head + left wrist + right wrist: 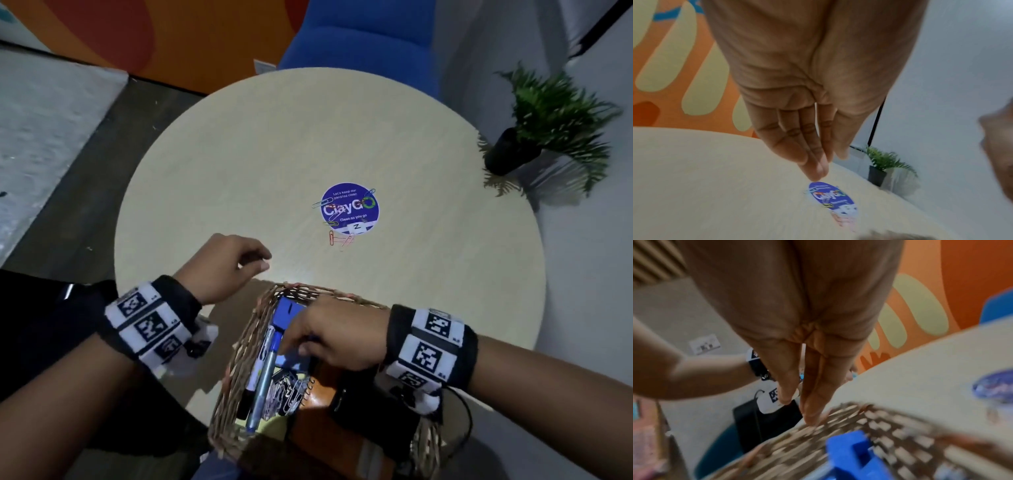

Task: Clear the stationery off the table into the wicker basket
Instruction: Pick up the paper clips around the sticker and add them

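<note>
- The basket [239, 346] sits at the near edge of the round surface [239, 154], partly overhanging it.
- Inside it lie a blue block [286, 313], two pens [263, 377], a heap of clips [286, 394] and an orange notebook [318, 411].
- The right hand [332, 335] is over the basket, fingers [813, 402] straight and close together, pointing down at the far wall of the basket; it holds nothing that shows.
- The left hand [222, 267] hovers above the surface just beyond the basket's far left corner, fingers [813, 155] relaxed and together, empty.
- Loose paperclips [339, 238] lie near the middle of the surface, on and beside a purple sticker [349, 210].
- A potted plant [548, 120] stands past the right edge.
</note>
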A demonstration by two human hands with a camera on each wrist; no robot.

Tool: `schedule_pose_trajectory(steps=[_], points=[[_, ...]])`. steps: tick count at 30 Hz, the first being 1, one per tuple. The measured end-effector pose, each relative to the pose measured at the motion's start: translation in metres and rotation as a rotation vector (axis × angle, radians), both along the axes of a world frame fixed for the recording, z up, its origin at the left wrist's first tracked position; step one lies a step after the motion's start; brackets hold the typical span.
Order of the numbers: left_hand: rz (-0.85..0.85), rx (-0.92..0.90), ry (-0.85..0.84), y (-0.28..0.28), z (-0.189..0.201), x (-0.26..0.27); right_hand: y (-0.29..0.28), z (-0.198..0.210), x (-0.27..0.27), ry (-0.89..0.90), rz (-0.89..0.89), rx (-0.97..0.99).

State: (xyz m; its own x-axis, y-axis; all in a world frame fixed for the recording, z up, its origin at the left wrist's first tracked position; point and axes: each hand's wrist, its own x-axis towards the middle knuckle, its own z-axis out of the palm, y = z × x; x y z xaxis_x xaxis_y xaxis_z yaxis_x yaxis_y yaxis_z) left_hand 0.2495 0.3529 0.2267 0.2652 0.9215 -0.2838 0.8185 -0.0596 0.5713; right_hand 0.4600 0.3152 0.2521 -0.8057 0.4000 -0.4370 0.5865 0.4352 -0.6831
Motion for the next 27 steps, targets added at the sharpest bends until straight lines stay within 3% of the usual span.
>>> schedule_pose_trajectory(steps=[5,9,12,17,27], points=[[-0.016,0.035,0.149,0.085,-0.032,0.024,0.066,-0.015,0.035,-0.122,-0.226,0.177],[0.029,-0.004,0.152,0.140,-0.071,0.059,0.120,-0.050,0.063,-0.346,-0.263,0.354],[0.081,-0.025,0.145,0.165,-0.088,0.083,0.141,-0.082,0.068,-0.392,-0.346,0.345],[0.153,-0.024,0.177,0.183,-0.108,0.106,0.151,-0.109,0.071,-0.380,-0.392,0.319],[0.038,-0.131,0.423,0.176,-0.110,0.102,0.152,-0.112,0.071,-0.351,-0.509,0.208]])
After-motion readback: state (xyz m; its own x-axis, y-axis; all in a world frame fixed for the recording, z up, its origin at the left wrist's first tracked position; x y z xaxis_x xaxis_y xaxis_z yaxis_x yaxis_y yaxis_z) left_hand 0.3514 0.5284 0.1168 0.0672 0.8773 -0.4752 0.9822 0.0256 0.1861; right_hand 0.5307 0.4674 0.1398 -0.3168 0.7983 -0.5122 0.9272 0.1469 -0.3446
